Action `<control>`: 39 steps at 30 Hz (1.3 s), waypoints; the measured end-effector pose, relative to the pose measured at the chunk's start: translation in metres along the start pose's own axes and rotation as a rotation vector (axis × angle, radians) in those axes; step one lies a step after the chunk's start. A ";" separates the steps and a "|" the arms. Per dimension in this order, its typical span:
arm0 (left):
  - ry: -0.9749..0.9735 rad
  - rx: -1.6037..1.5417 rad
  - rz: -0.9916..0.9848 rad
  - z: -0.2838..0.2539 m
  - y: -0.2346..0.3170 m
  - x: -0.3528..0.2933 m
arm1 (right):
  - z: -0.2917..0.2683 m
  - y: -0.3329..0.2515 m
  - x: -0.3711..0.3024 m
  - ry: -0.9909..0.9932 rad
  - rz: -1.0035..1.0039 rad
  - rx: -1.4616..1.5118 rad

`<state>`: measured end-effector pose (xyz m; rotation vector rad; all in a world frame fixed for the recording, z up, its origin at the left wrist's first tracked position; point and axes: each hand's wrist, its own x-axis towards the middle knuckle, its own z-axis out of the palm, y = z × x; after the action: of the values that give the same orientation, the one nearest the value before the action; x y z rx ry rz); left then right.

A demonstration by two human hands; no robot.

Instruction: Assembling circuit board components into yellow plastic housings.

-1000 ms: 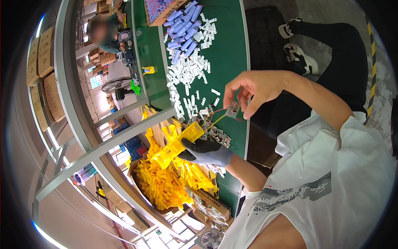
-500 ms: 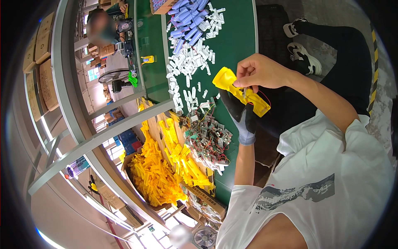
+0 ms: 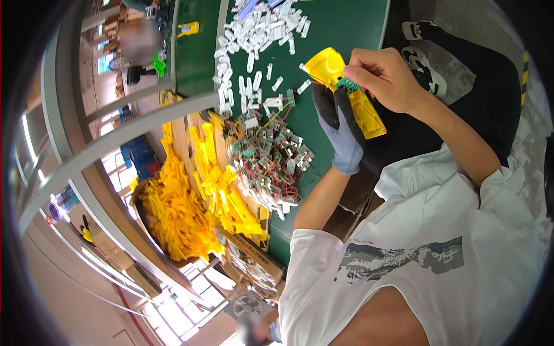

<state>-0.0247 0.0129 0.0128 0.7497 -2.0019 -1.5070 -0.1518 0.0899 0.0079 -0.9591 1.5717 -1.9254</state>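
My left hand (image 3: 344, 134), in a grey and black glove, holds a yellow plastic housing (image 3: 326, 64) from below, over the near edge of the green table. The housing is an open half-shell, wide at one end and narrow at the other. A small green circuit board (image 3: 347, 85) with thin wires lies at its middle. My bare right hand (image 3: 385, 75) is closed at that board, thumb and fingers pinched against it. The fingers partly hide the board, so how far it sits inside the shell is unclear.
Beside my left hand a heap of circuit boards with tangled wires (image 3: 268, 158) lies on the green table (image 3: 314, 23). White plastic pieces (image 3: 262, 32) spread farther off. Yellow shells (image 3: 216, 184) lie left of the heap, near a full carton (image 3: 179, 216). A metal rail (image 3: 138, 128) crosses the left side.
The yellow housing has turned in my left hand, showing its hollow inside. The green circuit board now shows under my right fingers. The view has shifted, moving the table's piles left and up.
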 end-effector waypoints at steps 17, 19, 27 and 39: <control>-0.162 -0.927 -0.065 -0.003 0.003 0.015 | -0.014 -0.009 0.008 -0.187 0.047 0.080; -0.198 -0.991 -0.106 -0.006 0.001 0.014 | -0.010 -0.006 0.008 -0.162 0.082 0.085; -0.216 -1.106 -0.195 -0.011 0.000 0.017 | -0.009 0.001 0.007 -0.175 0.127 0.146; -0.143 -0.688 -0.163 -0.006 0.010 0.011 | -0.004 0.006 0.006 -0.112 0.050 0.071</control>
<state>-0.0298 0.0030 0.0248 0.5239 -1.3691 -2.2153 -0.1584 0.0867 0.0032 -0.9716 1.4410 -1.8480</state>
